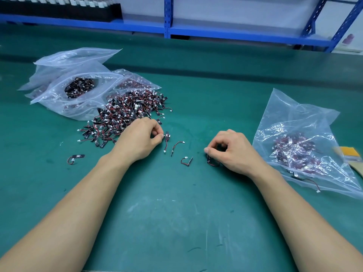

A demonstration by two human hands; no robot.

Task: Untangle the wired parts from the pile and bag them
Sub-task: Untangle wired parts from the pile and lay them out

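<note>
Left of centre, the left hand (139, 139) sits at the near edge of the pile (125, 114) of wired parts, its fingers (157, 132) pinched together on one wired part (167, 136) whose lead trails down onto the green tabletop (176, 213). Two loose parts (186, 160) lie between the hands. Right of centre, the right hand (231, 152) has its fingers curled round a small bunch (211, 161) of parts. Just beside it at the right edge lies a clear bag (300, 138) holding parts. More bags (78, 75) lie at upper left.

Tangled pile (125, 114) of small black red-wired parts left of centre; few loose parts (78, 156) nearby; clear bag (300, 146) part-filled, right.
</note>
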